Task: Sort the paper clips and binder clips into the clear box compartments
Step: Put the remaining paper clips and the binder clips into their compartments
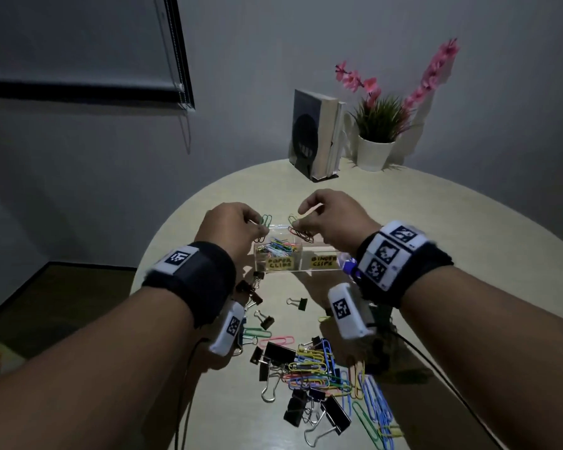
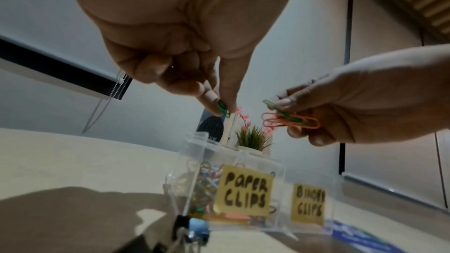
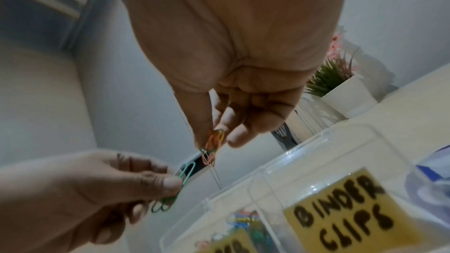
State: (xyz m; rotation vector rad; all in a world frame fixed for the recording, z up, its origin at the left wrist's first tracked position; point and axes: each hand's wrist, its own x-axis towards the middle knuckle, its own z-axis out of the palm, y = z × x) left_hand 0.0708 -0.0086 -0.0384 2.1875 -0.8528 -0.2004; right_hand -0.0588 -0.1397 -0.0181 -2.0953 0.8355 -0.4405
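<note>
The clear box (image 1: 319, 254) stands mid-table, with yellow labels "PAPER CLIPS" (image 2: 244, 190) on the left and "BINDER CLIPS" (image 3: 340, 222) on the right. Its left compartment holds several coloured paper clips (image 1: 277, 248). Above it my left hand (image 1: 233, 227) pinches green paper clips (image 3: 185, 175), and my right hand (image 1: 330, 219) pinches a bunch of orange and green paper clips (image 2: 289, 119). The two hands are close together, above the box's back rim. A loose pile of coloured paper clips (image 1: 319, 368) and black binder clips (image 1: 278, 350) lies on the table near me.
A book in a stand (image 1: 316, 138) and a white pot with a pink-flowered plant (image 1: 376, 151) sit at the far edge of the round beige table (image 1: 436, 203). A blue-and-white object (image 1: 348, 266) lies just right of the box. Cables trail from both wrists.
</note>
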